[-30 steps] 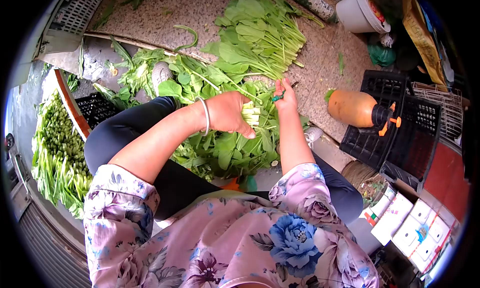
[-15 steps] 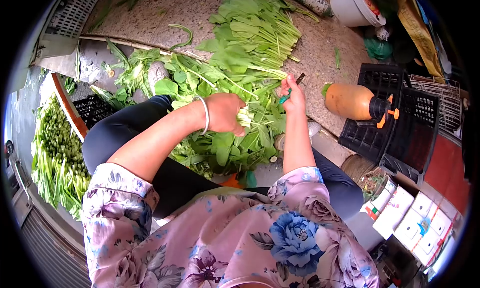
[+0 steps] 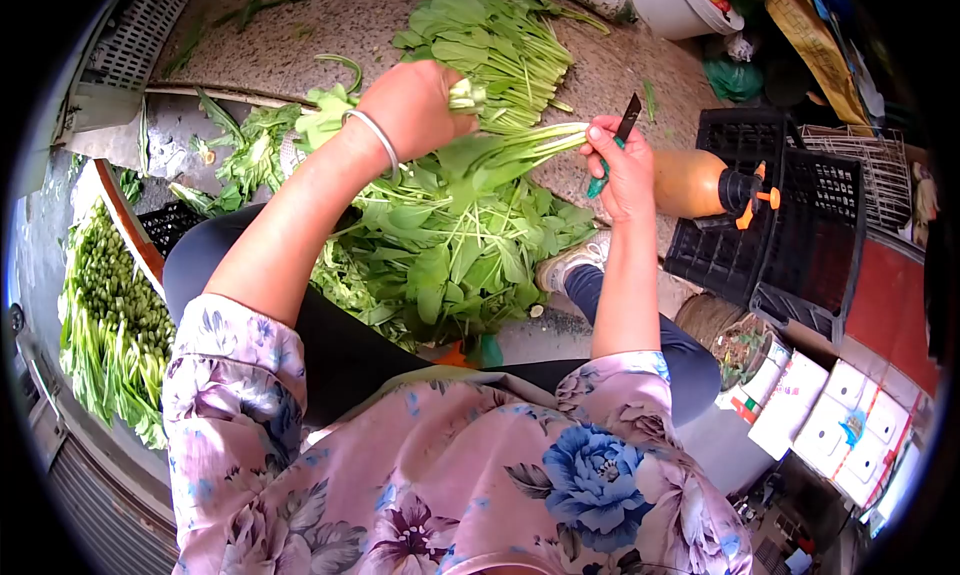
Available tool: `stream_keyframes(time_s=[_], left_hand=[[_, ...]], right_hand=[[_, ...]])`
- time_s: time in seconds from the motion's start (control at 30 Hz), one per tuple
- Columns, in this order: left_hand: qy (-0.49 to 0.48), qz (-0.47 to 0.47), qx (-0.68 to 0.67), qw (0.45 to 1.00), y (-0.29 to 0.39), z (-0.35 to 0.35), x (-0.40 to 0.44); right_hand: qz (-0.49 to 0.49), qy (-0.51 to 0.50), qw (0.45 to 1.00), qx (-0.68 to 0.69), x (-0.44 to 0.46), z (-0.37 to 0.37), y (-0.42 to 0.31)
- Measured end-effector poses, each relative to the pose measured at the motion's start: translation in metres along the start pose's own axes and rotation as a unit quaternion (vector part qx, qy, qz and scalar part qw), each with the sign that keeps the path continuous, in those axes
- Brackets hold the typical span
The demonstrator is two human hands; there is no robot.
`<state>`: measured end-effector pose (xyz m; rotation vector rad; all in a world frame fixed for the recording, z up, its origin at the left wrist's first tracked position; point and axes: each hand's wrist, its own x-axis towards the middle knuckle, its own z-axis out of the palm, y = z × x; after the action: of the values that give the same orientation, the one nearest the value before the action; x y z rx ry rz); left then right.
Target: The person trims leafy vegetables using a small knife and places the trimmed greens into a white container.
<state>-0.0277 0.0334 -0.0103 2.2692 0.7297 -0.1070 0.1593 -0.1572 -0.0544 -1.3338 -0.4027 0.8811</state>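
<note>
Stems [image 3: 466, 96] fill the curled left hand [image 3: 412, 110], upper centre; the right hand [image 3: 622, 167] grips a knife [image 3: 628, 119] and greens [image 3: 540, 143]. Open stone [image 3: 678, 113] separates knife from crate [image 3: 712, 260] at right.

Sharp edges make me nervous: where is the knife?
In the head view, the knife is in the right hand, upper left of the orange spray bottle.

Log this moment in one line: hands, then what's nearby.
left hand: gripping stem bundle | right hand: holding knife, pinching leafy stems | nearby: loose greens, orange bottle
</note>
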Motion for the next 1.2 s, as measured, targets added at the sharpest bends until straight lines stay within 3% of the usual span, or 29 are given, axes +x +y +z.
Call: stream_keyframes(time_s=[0.1, 0.17, 0.2, 0.3, 0.5, 0.57, 0.6, 0.7, 0.73, 0.9, 1.2], left_hand=[[0.019, 0.062, -0.108, 0.992, 0.009, 0.009, 0.009], [-0.024, 0.115, -0.309, 0.944, 0.03, 0.01, 0.007], [-0.083, 0.08, -0.363, 0.925, 0.038, 0.007, 0.006], [-0.124, 0.115, -0.364, 0.916, 0.052, 0.003, 0.005], [-0.096, 0.091, -0.474, 0.87, 0.058, -0.001, 0.01], [-0.093, -0.013, -0.527, 0.845, 0.052, -0.001, 0.017], [-0.096, -0.014, -0.561, 0.822, 0.049, -0.001, 0.017], [-0.06, -0.039, -0.572, 0.817, 0.044, 0.003, 0.02], [-0.059, -0.031, -0.567, 0.821, 0.041, 0.003, 0.02], [-0.126, -0.034, -0.54, 0.832, 0.048, 0.017, 0.02], [-0.204, -0.022, -0.587, 0.783, 0.059, 0.025, 0.012]], right_hand=[[-0.005, -0.046, 0.998, -0.052, -0.013, 0.022, -0.038], [-0.004, -0.056, 0.996, -0.066, -0.016, 0.036, -0.057], [-0.001, -0.077, 0.992, -0.104, -0.016, 0.042, -0.066], [0.014, -0.105, 0.983, -0.15, -0.019, 0.046, -0.088], [0.036, -0.065, 0.977, -0.198, -0.046, 0.032, -0.125], [0.069, -0.059, 0.964, -0.251, -0.05, 0.025, -0.131], [0.075, -0.049, 0.968, -0.234, -0.05, 0.024, -0.129], [0.102, -0.037, 0.976, -0.188, -0.045, 0.023, -0.109], [0.065, -0.039, 0.972, -0.222, -0.046, 0.027, -0.108], [0.069, -0.063, 0.976, -0.196, -0.045, 0.037, -0.103], [0.068, -0.019, 0.978, -0.196, -0.045, 0.047, -0.098]])
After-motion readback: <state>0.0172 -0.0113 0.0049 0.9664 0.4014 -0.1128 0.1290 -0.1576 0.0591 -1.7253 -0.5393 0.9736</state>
